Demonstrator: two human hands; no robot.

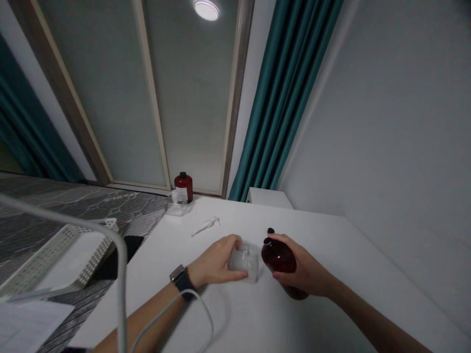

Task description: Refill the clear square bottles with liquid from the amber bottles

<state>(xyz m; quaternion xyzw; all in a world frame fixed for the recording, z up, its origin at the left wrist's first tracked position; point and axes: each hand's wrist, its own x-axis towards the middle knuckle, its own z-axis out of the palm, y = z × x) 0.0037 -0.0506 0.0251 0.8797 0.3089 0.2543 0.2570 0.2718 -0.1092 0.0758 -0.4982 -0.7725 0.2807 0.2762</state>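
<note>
Left hand point(217, 262) grip steadies box point(245, 262) on worktop point(331, 245). Right hand point(307, 274) grip grasps tilted bottle point(277, 257), neck just beside box. Judgement: neck needs lining up over box.

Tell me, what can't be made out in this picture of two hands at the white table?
All in the head view:
- Dark red bottle: its lower end is hidden by the right hand that holds it.
- Clear container: the left hand covers its near side, and its contents cannot be told.
- Far red bottle: its label is too small to read.
</note>
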